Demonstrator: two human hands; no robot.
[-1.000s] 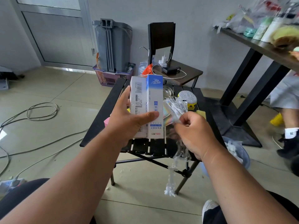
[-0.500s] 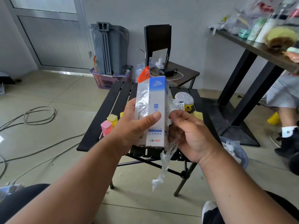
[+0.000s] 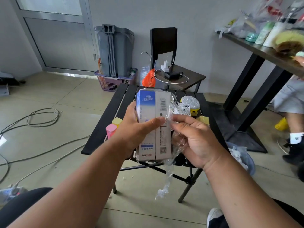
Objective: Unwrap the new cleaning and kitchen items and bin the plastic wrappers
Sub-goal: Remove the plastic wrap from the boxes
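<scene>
the left hand (image 3: pixel 131 134) grasps the blue-and-white box (image 3: pixel 153 124) upright above the black slatted table (image 3: pixel 105 119), thumb across the front face and fingers wrapped round the back. compared with a second ago the box has been turned in the grip: the blue panel, which faced right, now sits on the left and the barcode side faces right, so the person seems to be rotating it to work the film off all round. the right hand (image 3: pixel 195 140), which had pulled away with a strip of wrapper and then come back against the box, now pinches the clear plastic wrapper (image 3: pixel 167 175) at the box's right edge between thumb and curled fingers. a long crumpled tail of that film hangs down below both hands, well clear of the table. some film appears to cling to the box's right side, though the glare makes it hard to tell how much is already free. the wrapper looks mostly peeled, so the step in hand is probably the last pull before it goes in the blue bin (image 3: pixel 246 160), which stands on the floor just right of the table with crumpled plastic inside. on the table lie a silver scouring pad (image 3: pixel 190 101) and pink and yellow blocks (image 3: pixel 113 125).
</scene>
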